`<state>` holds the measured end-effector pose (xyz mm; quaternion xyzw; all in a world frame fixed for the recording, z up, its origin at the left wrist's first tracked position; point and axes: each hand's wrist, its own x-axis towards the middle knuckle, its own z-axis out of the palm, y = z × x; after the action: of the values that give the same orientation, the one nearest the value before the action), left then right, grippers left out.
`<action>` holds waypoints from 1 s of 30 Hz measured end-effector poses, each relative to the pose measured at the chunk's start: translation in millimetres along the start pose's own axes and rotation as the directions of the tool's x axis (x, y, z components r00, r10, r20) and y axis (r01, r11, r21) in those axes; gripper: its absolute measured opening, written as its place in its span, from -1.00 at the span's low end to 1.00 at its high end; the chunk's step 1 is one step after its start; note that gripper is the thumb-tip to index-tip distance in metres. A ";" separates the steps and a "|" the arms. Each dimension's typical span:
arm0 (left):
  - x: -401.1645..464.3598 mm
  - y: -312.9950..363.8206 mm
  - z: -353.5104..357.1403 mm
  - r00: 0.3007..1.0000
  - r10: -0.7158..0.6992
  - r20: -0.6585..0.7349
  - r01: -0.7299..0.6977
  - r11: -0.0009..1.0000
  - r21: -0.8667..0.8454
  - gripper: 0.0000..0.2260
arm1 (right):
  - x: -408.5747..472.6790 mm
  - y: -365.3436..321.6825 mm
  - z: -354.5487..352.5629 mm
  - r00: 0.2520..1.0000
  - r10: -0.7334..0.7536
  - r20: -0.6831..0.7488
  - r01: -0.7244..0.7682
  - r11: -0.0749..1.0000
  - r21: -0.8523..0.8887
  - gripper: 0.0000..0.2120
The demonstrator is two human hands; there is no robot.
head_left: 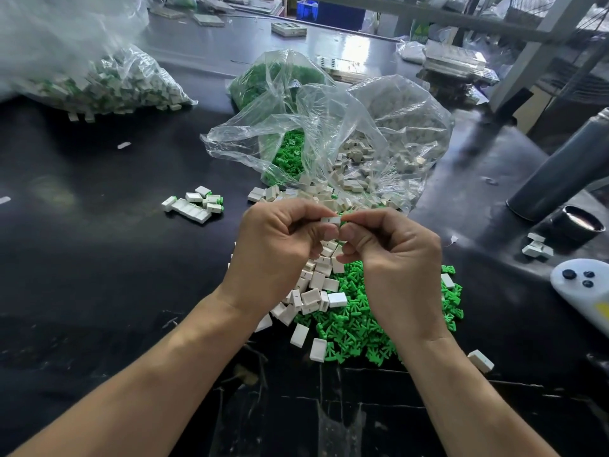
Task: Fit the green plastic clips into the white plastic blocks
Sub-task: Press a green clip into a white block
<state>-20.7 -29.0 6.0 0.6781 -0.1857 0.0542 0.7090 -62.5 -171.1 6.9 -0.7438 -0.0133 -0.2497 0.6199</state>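
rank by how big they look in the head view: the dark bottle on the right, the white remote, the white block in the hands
1. dark bottle, the largest as it looks.
2. white remote; cut off by the frame edge, so its full extent is unsure.
3. white block, clearly the smallest, pinched between the left hand and right hand.

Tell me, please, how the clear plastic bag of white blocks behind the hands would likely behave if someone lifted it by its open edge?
The clear bag looks thin and crumpled, so it would probably sag. Its mouth gapes toward the spilled white blocks, so more would likely pour out.
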 end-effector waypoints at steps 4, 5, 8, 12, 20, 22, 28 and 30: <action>0.6 -0.1 -2.3 1.000 0.003 0.021 -0.004 1.000 0.031 -0.78 | -0.5 -0.6 -1.2 1.000 -0.027 0.001 0.027 0.998 -0.065 -0.75; 0.3 -0.3 -2.3 1.000 0.003 0.023 -0.004 0.999 0.038 -0.78 | -0.8 -0.4 -1.2 1.000 -0.027 0.005 0.027 0.998 -0.064 -0.73; 0.4 -0.6 -0.7 1.000 -0.020 0.008 0.020 1.000 0.005 -0.80 | -0.6 -1.3 -0.9 1.000 -0.006 -0.006 0.006 1.000 -0.002 -0.72; 2.7 2.9 2.3 1.000 0.008 0.011 -0.009 1.000 0.025 -0.84 | 3.6 -3.4 -4.4 1.000 0.013 -0.024 -0.012 0.999 0.045 -0.79; 2.5 1.1 -1.4 0.990 0.135 0.046 -0.142 0.950 0.277 -0.84 | 6.2 5.1 -8.8 0.993 -0.116 -0.006 0.113 0.973 -0.200 -0.78; 2.5 1.4 -2.1 0.992 0.122 0.044 -0.129 0.964 0.234 -0.85 | 6.8 7.1 -8.4 0.994 -0.112 -0.001 0.109 0.977 -0.181 -0.78; 0.7 5.5 -0.6 0.997 0.072 -0.011 -0.069 0.987 0.142 -0.87 | 4.5 2.2 -5.6 0.998 0.055 0.021 -0.057 0.994 0.091 -0.87; -0.4 5.4 0.0 0.993 0.116 -0.026 -0.110 0.977 0.181 -0.86 | 4.8 -0.2 -4.4 0.980 0.162 0.116 -0.183 0.964 0.195 -0.78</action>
<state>-22.8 -28.5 11.0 0.7263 -0.2052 0.1234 0.6444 -59.9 -176.6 9.4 -0.6860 -0.0047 -0.1548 0.7110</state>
